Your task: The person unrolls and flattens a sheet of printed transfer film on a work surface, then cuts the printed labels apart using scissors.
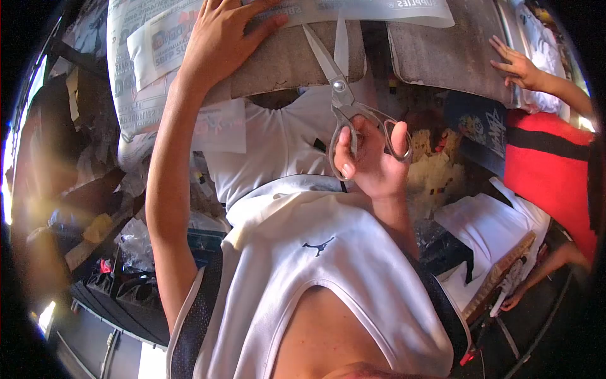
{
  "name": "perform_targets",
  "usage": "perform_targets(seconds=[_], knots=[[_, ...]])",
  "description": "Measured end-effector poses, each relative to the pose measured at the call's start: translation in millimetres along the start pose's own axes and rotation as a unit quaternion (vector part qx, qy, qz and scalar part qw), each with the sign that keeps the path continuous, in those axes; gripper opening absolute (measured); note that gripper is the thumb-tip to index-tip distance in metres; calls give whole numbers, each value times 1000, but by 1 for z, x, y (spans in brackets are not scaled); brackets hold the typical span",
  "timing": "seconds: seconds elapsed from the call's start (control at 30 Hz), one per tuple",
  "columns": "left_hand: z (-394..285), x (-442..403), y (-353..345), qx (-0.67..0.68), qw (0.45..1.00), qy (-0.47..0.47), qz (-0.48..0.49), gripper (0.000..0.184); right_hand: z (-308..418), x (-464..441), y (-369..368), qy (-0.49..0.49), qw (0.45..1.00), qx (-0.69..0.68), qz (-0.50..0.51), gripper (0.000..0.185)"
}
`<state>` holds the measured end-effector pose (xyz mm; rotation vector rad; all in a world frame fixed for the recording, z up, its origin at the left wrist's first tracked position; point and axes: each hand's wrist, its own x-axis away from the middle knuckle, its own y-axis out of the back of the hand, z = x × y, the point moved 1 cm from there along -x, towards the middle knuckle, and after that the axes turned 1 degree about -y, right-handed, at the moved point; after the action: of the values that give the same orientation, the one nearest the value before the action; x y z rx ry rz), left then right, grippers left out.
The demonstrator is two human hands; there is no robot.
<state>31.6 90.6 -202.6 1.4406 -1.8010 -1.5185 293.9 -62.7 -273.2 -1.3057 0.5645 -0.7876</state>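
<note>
Large metal scissors (341,91) are in my right hand (377,161), its thumb and fingers through the two handle loops. The blades point away from me and stand slightly apart at the edge of a printed translucent sheet (353,11). My left hand (221,41) lies on that sheet at the upper left, fingers spread. A smaller printed piece (154,54) rests on the sheet to the left of it. Under the sheet is a worn grey-brown board (271,63).
Another board (442,54) lies right of a gap. At the right, a co-worker in red (546,167) reaches a hand (521,66) to its edge. White cloth (486,221) lies at the lower right, near another person's arm (546,268). Clear plastic (137,243) sits at the lower left.
</note>
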Motion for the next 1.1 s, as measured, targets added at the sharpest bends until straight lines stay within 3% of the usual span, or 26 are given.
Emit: perform_targets(seconds=[0.13, 0.2, 0.23, 0.3, 0.4, 0.6, 0.7, 0.83, 1.1], knots=[[0, 0, 0, 12, 1000, 3, -2, 42, 2, -6, -9, 25, 997, 73, -10, 79], [1, 0, 1, 11, 1000, 5, 0, 42, 4, -6, -21, 16, 956, 271, -113, 75], [3, 1, 0, 11, 1000, 5, -1, 42, 5, -6, -29, 15, 956, 272, -113, 75], [7, 3, -2, -2, 1000, -4, 2, 43, 8, -5, -42, 19, 897, 403, -184, 67], [4, 2, 1, 18, 1000, 8, 2, 44, 12, -9, -51, 25, 865, 462, -193, 56], [6, 3, -1, 6, 1000, 2, 7, 42, 18, -13, -63, -13, 833, 507, -223, 36], [4, 1, 1, 23, 1000, -6, 10, 42, 12, -10, -65, 30, 833, 499, -238, 31], [0, 1, 5, 10, 1000, -12, 8, 43, 15, -15, -71, 1, 815, 529, -237, 29], [7, 1, 1, -2, 1000, -16, -3, 47, 14, -24, -69, 30, 808, 531, -254, 29]])
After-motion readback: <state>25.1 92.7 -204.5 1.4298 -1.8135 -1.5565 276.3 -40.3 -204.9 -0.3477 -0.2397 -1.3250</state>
